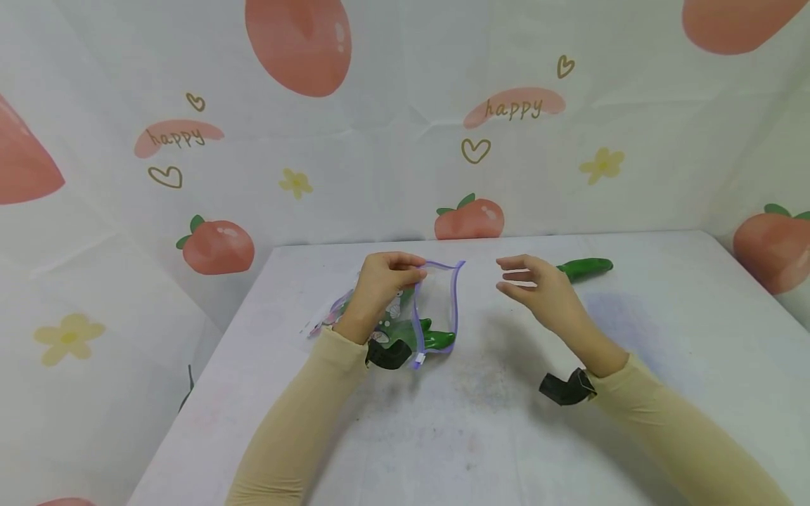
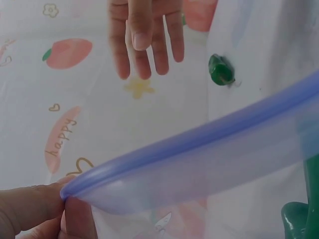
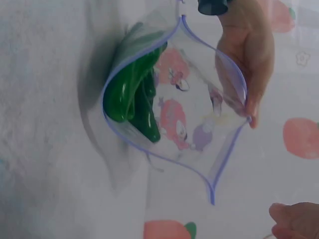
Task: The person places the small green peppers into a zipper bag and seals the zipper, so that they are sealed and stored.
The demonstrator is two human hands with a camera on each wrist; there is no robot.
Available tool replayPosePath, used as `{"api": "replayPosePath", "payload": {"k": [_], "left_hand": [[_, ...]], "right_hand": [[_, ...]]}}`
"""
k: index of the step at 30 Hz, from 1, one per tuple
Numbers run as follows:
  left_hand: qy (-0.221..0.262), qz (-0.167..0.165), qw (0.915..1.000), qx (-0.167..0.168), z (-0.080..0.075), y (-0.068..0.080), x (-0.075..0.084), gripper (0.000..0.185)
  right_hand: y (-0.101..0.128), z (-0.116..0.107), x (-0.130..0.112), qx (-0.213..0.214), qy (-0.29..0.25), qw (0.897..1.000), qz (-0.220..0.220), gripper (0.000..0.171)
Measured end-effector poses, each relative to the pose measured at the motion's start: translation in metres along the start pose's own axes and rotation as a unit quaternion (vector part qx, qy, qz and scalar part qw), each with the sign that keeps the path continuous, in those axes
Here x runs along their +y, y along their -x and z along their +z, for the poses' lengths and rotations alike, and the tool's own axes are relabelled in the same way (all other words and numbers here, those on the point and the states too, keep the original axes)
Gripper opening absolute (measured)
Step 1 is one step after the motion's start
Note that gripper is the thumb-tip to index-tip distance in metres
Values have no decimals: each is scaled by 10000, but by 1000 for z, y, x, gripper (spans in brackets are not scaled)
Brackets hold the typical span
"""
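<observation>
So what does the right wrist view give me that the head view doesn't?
Only the right wrist view looks into the bag's open mouth, at the green cucumbers inside and the cartoon print. Only the head view shows the loose cucumber on the table beyond the empty right hand. Both show the left hand pinching the purple rim.

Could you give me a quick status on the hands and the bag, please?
Left hand pinches bag rim, mouth open. Right hand open, empty, apart from bag. Green pieces inside; one cucumber on table behind right hand. Nothing in the way.
</observation>
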State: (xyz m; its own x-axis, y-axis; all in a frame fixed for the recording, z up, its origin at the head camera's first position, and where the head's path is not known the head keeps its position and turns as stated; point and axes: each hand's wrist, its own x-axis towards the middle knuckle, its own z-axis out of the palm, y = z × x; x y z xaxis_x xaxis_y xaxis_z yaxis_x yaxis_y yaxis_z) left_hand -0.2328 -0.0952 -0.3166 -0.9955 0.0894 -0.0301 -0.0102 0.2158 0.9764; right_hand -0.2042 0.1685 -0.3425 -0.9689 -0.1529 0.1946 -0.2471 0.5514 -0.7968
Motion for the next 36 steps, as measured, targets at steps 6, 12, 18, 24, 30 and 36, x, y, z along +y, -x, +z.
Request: {"api": "replayPosePath", "payload": {"k": [6, 12, 18, 24, 30, 36], "left_hand": [[48, 16, 10000, 3, 0, 1, 0, 21], [49, -53, 10000, -29, 1, 0, -1, 21], [97, 31, 9999, -93, 0, -1, -2, 22], [100, 54, 9999, -128, 0, -1, -4, 22], [128, 39, 9999, -108, -1, -1, -3, 22], [124, 105, 9998, -101, -2, 0, -3, 21]], "right_hand": [[1, -14, 3, 289, 306, 9990, 147, 42], [1, -25, 9, 422, 369, 9975, 421, 47], [1, -30, 18, 502, 341, 9966, 565, 50], [1, -32, 27, 536, 275, 9965, 582, 49], [-1, -35, 36, 473, 288, 9955, 771, 53], [-4, -38, 45, 359, 355, 9938, 991, 59]]}}
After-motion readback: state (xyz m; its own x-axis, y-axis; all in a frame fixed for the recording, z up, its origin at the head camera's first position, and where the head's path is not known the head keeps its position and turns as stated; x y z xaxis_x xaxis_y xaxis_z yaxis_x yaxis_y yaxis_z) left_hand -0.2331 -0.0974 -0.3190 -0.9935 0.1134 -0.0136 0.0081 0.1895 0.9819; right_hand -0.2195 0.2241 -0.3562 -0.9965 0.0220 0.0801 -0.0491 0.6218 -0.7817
